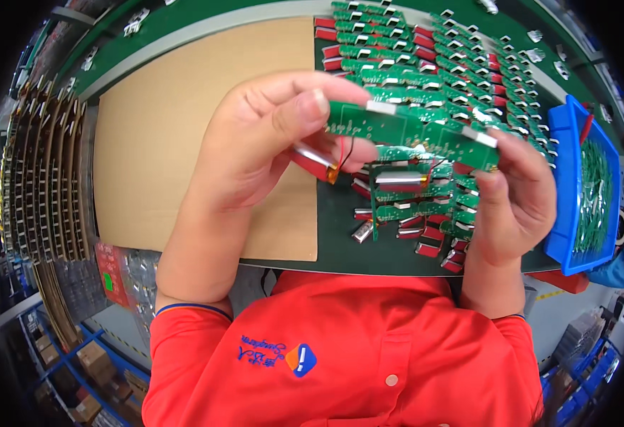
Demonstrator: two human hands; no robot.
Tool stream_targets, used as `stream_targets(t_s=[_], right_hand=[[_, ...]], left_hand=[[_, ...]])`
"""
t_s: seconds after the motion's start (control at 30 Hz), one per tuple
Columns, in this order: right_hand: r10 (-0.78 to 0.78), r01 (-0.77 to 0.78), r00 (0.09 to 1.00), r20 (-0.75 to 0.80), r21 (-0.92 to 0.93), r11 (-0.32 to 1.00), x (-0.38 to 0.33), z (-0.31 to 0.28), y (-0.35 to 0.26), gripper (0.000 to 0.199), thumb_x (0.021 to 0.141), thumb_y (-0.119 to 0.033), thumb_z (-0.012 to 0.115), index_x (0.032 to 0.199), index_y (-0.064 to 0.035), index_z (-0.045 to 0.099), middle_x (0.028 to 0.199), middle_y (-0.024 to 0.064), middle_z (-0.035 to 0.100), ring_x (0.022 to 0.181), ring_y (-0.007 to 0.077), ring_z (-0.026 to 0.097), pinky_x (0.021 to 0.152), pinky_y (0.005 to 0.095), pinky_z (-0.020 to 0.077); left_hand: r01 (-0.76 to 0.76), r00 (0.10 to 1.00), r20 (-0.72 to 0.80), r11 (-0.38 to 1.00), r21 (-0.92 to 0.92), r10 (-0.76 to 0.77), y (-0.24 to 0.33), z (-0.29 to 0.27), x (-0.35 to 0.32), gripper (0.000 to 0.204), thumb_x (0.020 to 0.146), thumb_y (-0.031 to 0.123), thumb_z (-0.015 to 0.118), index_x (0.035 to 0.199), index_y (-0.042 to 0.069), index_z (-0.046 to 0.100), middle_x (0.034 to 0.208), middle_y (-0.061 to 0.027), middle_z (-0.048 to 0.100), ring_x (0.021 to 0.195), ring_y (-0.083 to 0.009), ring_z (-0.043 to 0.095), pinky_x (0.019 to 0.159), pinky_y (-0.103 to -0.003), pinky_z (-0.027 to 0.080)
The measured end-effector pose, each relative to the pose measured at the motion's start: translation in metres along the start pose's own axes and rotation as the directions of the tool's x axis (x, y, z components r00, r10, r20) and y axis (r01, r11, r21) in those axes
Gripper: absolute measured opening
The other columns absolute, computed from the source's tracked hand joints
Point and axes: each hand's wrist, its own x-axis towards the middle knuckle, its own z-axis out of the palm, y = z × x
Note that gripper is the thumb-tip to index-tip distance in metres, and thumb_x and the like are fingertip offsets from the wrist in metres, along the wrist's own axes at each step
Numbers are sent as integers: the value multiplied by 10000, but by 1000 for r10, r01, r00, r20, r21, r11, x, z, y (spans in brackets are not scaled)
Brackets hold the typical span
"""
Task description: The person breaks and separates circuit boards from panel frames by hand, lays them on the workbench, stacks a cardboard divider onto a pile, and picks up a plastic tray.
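A long green circuit board with white connectors is held up level over the bench between my two hands. My left hand grips its left end, thumb on top and fingers behind. At the right end, my right hand pinches the board between thumb and fingers. Two silver and red battery cells hang below it on thin red and black wires: one cell rests by my left palm, and the other cell dangles under the middle. Behind the board, rows of similar green boards with red cells cover the dark mat.
A brown cardboard sheet lies left of the boards on the bench. Curved stacked racks of boards stand at the far left. On the right, a blue bin holds many green strips. Loose red cells lie near the bench's front edge.
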Motion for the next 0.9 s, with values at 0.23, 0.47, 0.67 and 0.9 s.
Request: stream_targets(t_s=[0.23, 0.47, 0.67, 0.9], right_hand=[[-35, 35, 999, 9, -67, 997, 6, -2, 12, 287, 881, -5, 564, 1148, 89, 517, 1068, 197, 603, 822, 221, 643, 685, 324, 555], [-28, 44, 996, 81, -204, 978, 11, -6, 5, 273, 873, 26, 558, 1132, 101, 520, 1096, 219, 595, 865, 240, 648, 728, 330, 561], [3, 0, 1000, 12, -238, 971, 9, -4, 6, 289, 874, 52, 536, 1157, 103, 511, 1095, 202, 598, 930, 225, 632, 793, 319, 536], [603, -502, 791, -106, -676, 540, -17, 18, -74, 345, 682, 101, 581, 1003, -11, 639, 937, 126, 625, 853, 225, 612, 791, 356, 511]], left_hand=[[-74, 997, 17, 994, 75, 73, -4, 3, 7, 502, 918, 385, 519, 1100, -82, 513, 764, -152, 636, 617, -204, 634, 541, -279, 526], [-95, 995, -16, 985, 144, 98, -3, 4, 3, 515, 935, 410, 480, 1116, -72, 505, 727, -146, 618, 601, -213, 599, 538, -303, 484], [-56, 985, -156, 992, 115, 74, -6, 10, 4, 414, 949, 333, 474, 1116, -40, 536, 738, -127, 621, 615, -202, 579, 572, -308, 465], [-163, 972, -177, 985, -56, 151, -13, -8, 10, 302, 966, 261, 466, 1163, 40, 525, 888, -70, 589, 775, -134, 535, 720, -303, 427]])
